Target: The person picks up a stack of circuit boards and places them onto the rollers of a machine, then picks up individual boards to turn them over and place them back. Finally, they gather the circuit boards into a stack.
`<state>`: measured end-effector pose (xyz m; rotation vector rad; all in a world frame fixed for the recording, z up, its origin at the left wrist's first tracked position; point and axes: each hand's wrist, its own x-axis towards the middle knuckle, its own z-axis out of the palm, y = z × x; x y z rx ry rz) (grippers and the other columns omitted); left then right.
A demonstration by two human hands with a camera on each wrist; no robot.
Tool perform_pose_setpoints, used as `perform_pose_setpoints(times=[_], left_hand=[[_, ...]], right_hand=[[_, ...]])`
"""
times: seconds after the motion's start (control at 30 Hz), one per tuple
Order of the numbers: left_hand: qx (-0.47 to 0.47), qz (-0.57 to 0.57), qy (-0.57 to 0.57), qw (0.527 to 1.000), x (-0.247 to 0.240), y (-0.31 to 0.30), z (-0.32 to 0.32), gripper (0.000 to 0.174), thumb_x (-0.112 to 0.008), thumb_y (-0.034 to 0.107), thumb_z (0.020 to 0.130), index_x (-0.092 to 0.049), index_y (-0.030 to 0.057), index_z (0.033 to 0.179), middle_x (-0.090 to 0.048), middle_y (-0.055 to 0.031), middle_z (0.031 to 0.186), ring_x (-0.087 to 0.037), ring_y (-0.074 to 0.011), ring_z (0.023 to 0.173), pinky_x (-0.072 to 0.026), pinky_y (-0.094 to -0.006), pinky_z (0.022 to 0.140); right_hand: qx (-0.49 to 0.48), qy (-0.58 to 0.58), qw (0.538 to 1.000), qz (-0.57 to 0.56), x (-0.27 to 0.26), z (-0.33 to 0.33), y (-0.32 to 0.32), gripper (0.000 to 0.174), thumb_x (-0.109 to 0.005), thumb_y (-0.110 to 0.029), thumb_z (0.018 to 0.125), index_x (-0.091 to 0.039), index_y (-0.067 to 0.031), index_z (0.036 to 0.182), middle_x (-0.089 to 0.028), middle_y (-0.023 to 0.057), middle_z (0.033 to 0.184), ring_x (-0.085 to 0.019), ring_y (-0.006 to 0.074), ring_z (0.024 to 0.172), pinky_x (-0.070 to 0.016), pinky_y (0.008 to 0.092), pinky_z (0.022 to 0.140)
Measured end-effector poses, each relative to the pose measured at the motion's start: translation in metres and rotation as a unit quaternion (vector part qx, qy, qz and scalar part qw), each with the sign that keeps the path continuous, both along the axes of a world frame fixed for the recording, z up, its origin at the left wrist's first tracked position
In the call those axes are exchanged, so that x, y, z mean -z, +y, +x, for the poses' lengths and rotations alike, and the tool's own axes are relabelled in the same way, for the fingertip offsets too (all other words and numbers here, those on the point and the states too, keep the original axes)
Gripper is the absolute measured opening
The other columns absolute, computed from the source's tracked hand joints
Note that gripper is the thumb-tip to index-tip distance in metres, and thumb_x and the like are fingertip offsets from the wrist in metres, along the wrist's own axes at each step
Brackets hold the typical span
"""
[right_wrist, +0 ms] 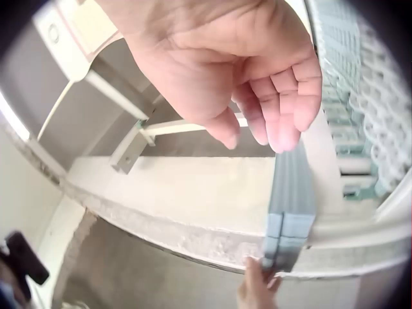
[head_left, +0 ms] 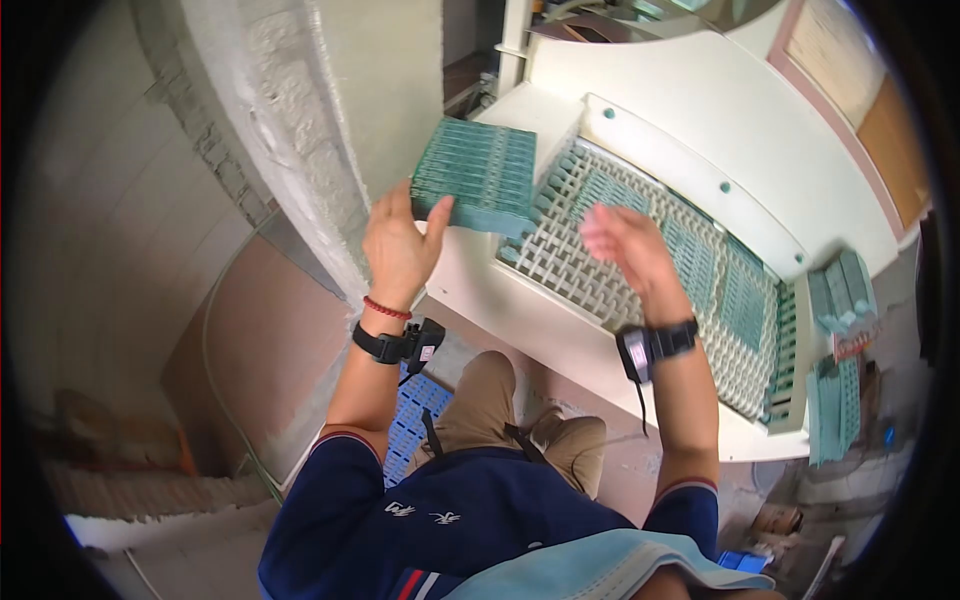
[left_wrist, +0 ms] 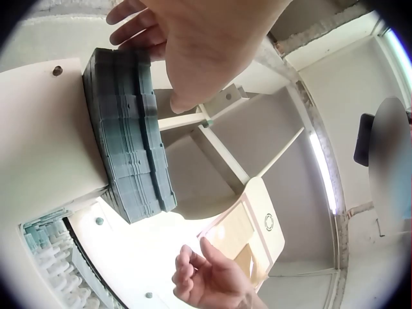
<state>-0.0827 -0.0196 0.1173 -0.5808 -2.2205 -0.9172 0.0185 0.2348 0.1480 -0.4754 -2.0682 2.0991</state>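
A stack of teal plastic panels with a fine ribbed pattern point(head_left: 475, 172) rests on the left end of a white machine top. My left hand point(head_left: 397, 245) is at its near left corner, fingers along the side and thumb by the front edge. In the left wrist view those fingers touch the end of the stack point(left_wrist: 129, 138), and the thumb stands off it. My right hand point(head_left: 630, 245) is raised over the machine's bed of pale interlaced links point(head_left: 560, 265). Its fingers are loosely bent with nothing in them, as the right wrist view of the hand point(right_wrist: 238, 84) shows.
More teal panels point(head_left: 745, 300) lie on the link bed. Further teal pieces point(head_left: 840, 290) stand at the machine's right end. A rough pillar point(head_left: 300, 120) rises close left of my left hand. A curved white panel point(head_left: 690, 120) rises behind the bed.
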Motion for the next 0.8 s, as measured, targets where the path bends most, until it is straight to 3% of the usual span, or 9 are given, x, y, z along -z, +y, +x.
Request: perform_pose_setpoints(times=[0.13, 0.23, 0.4, 0.57, 0.7, 0.8], left_hand=[[-0.011, -0.007, 0.021, 1.000, -0.001, 0.003, 0.003, 0.049, -0.057, 0.039, 0.080, -0.053, -0.0040, 0.104, -0.057, -0.0191, 0.098, -0.053, -0.0339, 0.090, -0.0437, -0.0390, 0.075], [-0.019, -0.016, 0.030, 0.999, 0.000, 0.002, 0.002, 0.048, -0.058, 0.037, 0.080, -0.053, -0.0041, 0.104, -0.056, -0.0191, 0.100, -0.052, -0.0343, 0.092, -0.0430, -0.0393, 0.077], [-0.022, -0.022, 0.062, 0.998, 0.001, 0.003, 0.000, 0.047, -0.060, 0.035, 0.078, -0.054, -0.0042, 0.103, -0.055, -0.0199, 0.103, -0.051, -0.0348, 0.095, -0.0420, -0.0397, 0.080], [-0.018, -0.023, 0.106, 0.994, 0.000, 0.005, 0.001, 0.044, -0.062, 0.034, 0.077, -0.057, -0.0042, 0.098, -0.054, -0.0200, 0.105, -0.050, -0.0352, 0.095, -0.0416, -0.0395, 0.081], [-0.004, -0.020, 0.111, 0.994, 0.001, 0.007, 0.003, 0.042, -0.062, 0.033, 0.077, -0.057, -0.0042, 0.097, -0.054, -0.0202, 0.105, -0.049, -0.0356, 0.096, -0.0412, -0.0399, 0.081], [-0.004, -0.032, 0.119, 0.992, 0.002, 0.008, 0.003, 0.042, -0.062, 0.032, 0.077, -0.057, -0.0044, 0.097, -0.053, -0.0206, 0.105, -0.049, -0.0357, 0.096, -0.0410, -0.0402, 0.082]], right_hand=[[0.007, 0.041, 0.986, -0.164, 0.008, -0.035, 0.002, 0.034, -0.063, -0.032, 0.079, -0.055, -0.0021, 0.095, -0.058, 0.0064, 0.084, -0.054, 0.0126, 0.068, -0.0462, 0.0240, 0.059], [0.031, 0.027, 0.980, -0.193, 0.015, -0.049, -0.009, 0.034, -0.066, -0.030, 0.077, -0.054, -0.0027, 0.094, -0.056, 0.0056, 0.084, -0.053, 0.0126, 0.068, -0.0460, 0.0251, 0.059], [0.037, 0.010, 0.980, -0.197, 0.019, -0.059, -0.019, 0.031, -0.067, -0.027, 0.077, -0.055, -0.0033, 0.091, -0.055, 0.0059, 0.085, -0.052, 0.0124, 0.069, -0.0455, 0.0256, 0.058], [0.006, 0.015, 0.984, -0.178, 0.015, -0.060, -0.026, 0.020, -0.067, -0.019, 0.077, -0.058, -0.0014, 0.077, -0.054, 0.0022, 0.069, -0.049, 0.0092, 0.055, -0.0431, 0.0219, 0.049], [0.014, 0.012, 0.989, -0.146, 0.015, -0.059, -0.029, 0.020, -0.067, -0.017, 0.076, -0.058, 0.0010, 0.076, -0.052, 0.0005, 0.060, -0.045, 0.0078, 0.046, -0.0402, 0.0194, 0.041], [0.013, 0.003, 0.992, -0.127, 0.013, -0.058, -0.030, 0.021, -0.066, -0.017, 0.077, -0.052, -0.0036, 0.070, -0.047, -0.0002, 0.057, -0.044, 0.0084, 0.044, -0.0388, 0.0206, 0.040]])
